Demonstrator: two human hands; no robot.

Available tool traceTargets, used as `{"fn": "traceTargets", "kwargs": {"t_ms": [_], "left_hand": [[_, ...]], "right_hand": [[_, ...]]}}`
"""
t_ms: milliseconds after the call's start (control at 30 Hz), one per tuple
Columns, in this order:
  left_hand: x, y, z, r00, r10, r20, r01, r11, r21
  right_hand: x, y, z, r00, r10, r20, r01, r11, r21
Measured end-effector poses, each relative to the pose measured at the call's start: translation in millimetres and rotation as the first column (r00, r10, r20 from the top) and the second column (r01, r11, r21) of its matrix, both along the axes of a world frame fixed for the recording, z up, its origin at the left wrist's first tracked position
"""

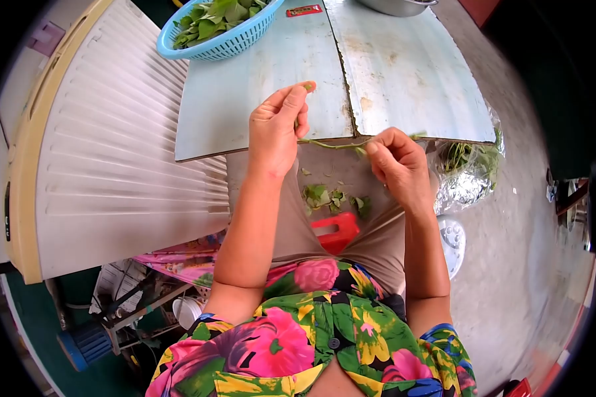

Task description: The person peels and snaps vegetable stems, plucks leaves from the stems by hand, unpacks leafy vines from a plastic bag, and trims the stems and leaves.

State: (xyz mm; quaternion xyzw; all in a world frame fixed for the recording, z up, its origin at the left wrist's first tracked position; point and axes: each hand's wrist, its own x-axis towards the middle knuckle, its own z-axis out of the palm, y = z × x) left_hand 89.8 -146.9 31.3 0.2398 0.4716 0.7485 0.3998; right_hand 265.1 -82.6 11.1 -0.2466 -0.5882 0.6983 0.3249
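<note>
Pale blue counter (417, 79), green stem (334, 144) drawn between two hands

Thin, smooth-faced sheets, scuffed and rust-stained, make up the counter; a dark, ragged seam divides them. Just off its near edge the slender stem hangs in a slight sag. The right hand (400, 165) has thumb and forefinger clamped on it, with a leafy bit showing beyond the knuckles. The left hand (281, 119) has its fingers curled around the other end, thumb and forefinger pressed together on a small green scrap.

At the far left of the counter sits a blue plastic basket (242, 45), oval and slotted, heaped with broad, soft leaves (208, 23). Near it lies a flat red packet (303, 11), and at the far edge stands a rounded, shiny metal bowl (398, 6). A ribbed white panel (132, 126) slants along the left. Torn leaves (321, 196) litter the grey concrete floor (503, 264), while a crinkled, clear plastic bag (467, 188) of greenery bulges at the right.
</note>
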Motion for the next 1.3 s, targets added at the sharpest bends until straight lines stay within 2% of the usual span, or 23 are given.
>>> {"fn": "traceTargets", "kwargs": {"t_ms": [33, 133, 167, 233, 300, 400, 500, 600, 667, 700, 767, 800, 867, 900, 967, 1000, 1033, 1067, 1100, 1167, 1200, 1267, 1300], "left_hand": [[5.2, 0.4, 1.9, 1.000, -0.011, 0.006, 0.011, 1.000, -0.004], [20.7, -1.9, 10.0, 0.974, -0.118, -0.195, 0.087, 0.983, -0.165], [25.1, -2.3, 9.6, 0.974, -0.126, -0.189, 0.094, 0.981, -0.167], [31.2, -2.8, 8.2, 0.931, -0.210, -0.298, 0.168, 0.973, -0.160], [28.7, -6.6, 11.2, 0.918, -0.266, -0.295, 0.220, 0.959, -0.180], [27.0, -10.4, 9.1, 0.870, -0.338, -0.360, 0.288, 0.939, -0.186], [29.4, -11.6, 3.1, 0.847, -0.371, -0.382, 0.345, 0.929, -0.137], [31.3, -13.8, -2.9, 0.830, -0.294, -0.475, 0.267, 0.955, -0.127], [27.8, -16.5, -12.6, 0.720, -0.108, -0.685, 0.057, 0.994, -0.097], [28.9, -16.5, -10.9, 0.721, -0.113, -0.684, 0.062, 0.993, -0.099], [30.6, -18.2, -5.7, 0.468, 0.037, -0.883, -0.075, 0.997, 0.002], [29.9, -18.9, -5.9, 0.468, 0.036, -0.883, -0.077, 0.997, 0.000], [28.4, -19.6, -6.0, 0.376, 0.028, -0.926, -0.092, 0.996, -0.008], [28.8, -19.6, -7.6, 0.377, 0.028, -0.926, -0.092, 0.996, -0.008], [29.2, -19.5, -12.1, 0.737, -0.153, -0.659, -0.044, 0.961, -0.273], [28.4, -19.0, -12.6, 0.738, -0.150, -0.658, -0.047, 0.961, -0.272], [27.0, -17.3, -13.3, 0.848, -0.188, -0.496, 0.024, 0.947, -0.319], [25.7, -16.0, -13.8, 0.924, -0.221, -0.313, 0.104, 0.931, -0.351], [25.1, -15.6, -12.9, 0.925, -0.219, -0.311, 0.102, 0.931, -0.352], [25.0, -15.6, -10.3, 0.931, -0.301, -0.206, 0.208, 0.902, -0.380], [24.4, -15.7, -10.9, 0.931, -0.302, -0.204, 0.209, 0.901, -0.379], [22.7, -16.1, -12.2, 0.927, -0.374, -0.026, 0.345, 0.878, -0.332], [22.3, -16.2, -11.3, 0.927, -0.374, -0.025, 0.345, 0.878, -0.332]], "right_hand": [[-6.3, -1.6, 6.1, 0.999, 0.018, -0.028, -0.015, 0.994, 0.105], [-19.8, -5.2, 28.6, 0.999, -0.041, -0.012, 0.041, 0.997, 0.061], [-22.2, -3.8, 31.0, 0.999, -0.048, -0.006, 0.048, 0.997, 0.058], [-26.0, 1.0, 32.0, 1.000, -0.016, -0.010, 0.016, 0.999, 0.037], [-25.3, 7.6, 18.5, 1.000, 0.015, -0.010, -0.014, 0.998, 0.055], [-21.7, 11.3, 12.3, 0.988, 0.069, -0.136, -0.076, 0.996, -0.041], [-21.7, 9.7, 4.9, 0.985, 0.028, -0.171, -0.030, 1.000, -0.007], [-16.3, 10.3, 9.4, 0.984, -0.061, -0.165, 0.049, 0.996, -0.076], [-13.1, 11.8, 8.4, 0.988, -0.055, -0.144, 0.046, 0.997, -0.067], [-12.1, 11.9, 7.7, 0.991, -0.042, -0.125, 0.035, 0.998, -0.059], [-10.4, 10.7, 9.6, 0.992, -0.067, -0.108, 0.062, 0.997, -0.050], [-8.2, 12.1, 13.4, 0.995, -0.061, -0.083, 0.057, 0.997, -0.047], [-7.7, 13.2, 14.8, 0.997, -0.055, -0.058, 0.053, 0.998, -0.043], [-8.6, 13.0, 14.0, 0.998, -0.067, -0.021, 0.068, 0.997, 0.027], [-9.2, 15.7, 14.3, 0.997, -0.080, 0.017, 0.078, 0.992, 0.098], [-8.8, 19.2, 15.8, 0.969, -0.244, 0.036, 0.161, 0.738, 0.655], [-8.5, 22.0, 16.7, 0.924, -0.380, -0.047, 0.134, 0.205, 0.970], [-6.6, 19.8, 16.8, 0.922, -0.381, -0.068, 0.130, 0.140, 0.982], [-6.8, 20.4, 16.1, 0.923, -0.378, -0.066, 0.128, 0.141, 0.982], [-6.6, 22.4, 12.8, 0.951, -0.295, -0.094, 0.096, -0.009, 0.995], [-6.5, 24.3, 10.1, 0.949, -0.306, -0.079, 0.063, -0.060, 0.996], [-4.4, 28.1, 6.0, 0.952, -0.300, -0.058, 0.042, -0.061, 0.997], [-4.0, 29.0, 4.0, 0.956, -0.290, -0.039, 0.022, -0.061, 0.998]]}}
